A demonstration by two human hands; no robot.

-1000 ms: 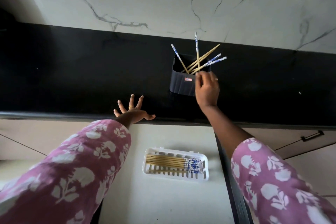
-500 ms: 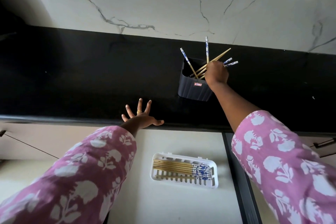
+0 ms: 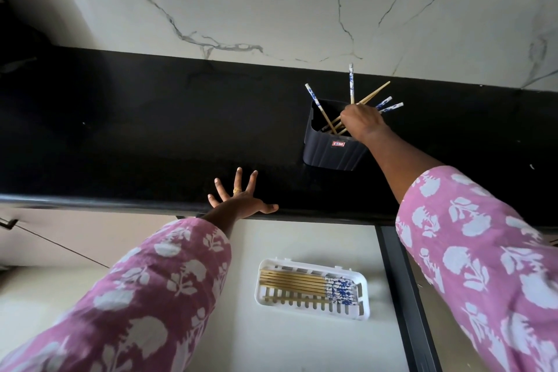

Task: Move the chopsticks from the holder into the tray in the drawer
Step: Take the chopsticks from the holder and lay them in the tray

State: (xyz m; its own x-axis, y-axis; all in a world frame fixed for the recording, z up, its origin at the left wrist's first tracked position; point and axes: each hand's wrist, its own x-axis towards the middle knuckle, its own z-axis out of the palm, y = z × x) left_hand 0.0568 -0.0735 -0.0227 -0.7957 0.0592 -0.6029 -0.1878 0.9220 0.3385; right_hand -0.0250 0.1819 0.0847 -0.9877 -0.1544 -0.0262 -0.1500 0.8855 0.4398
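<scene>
A dark ribbed holder (image 3: 329, 154) stands on the black counter (image 3: 151, 136) and holds several wooden chopsticks (image 3: 314, 103) with blue-and-white patterned ends. My right hand (image 3: 360, 122) is over the holder's rim, its fingers curled round some of the chopsticks there. My left hand (image 3: 241, 198) lies flat on the counter's front edge with its fingers spread. Below, in the open drawer (image 3: 287, 338), a white slotted tray (image 3: 362, 308) holds several chopsticks lying side by side, patterned ends to the right.
A marble-patterned wall (image 3: 271, 3) rises behind the counter. A dark drawer rail (image 3: 404, 296) runs along the drawer's right side. Closed cabinet fronts (image 3: 60, 238) lie to the left of the drawer.
My right hand has moved up from the holder's front to its rim and closed on the chopsticks. My left hand has stayed on the counter edge.
</scene>
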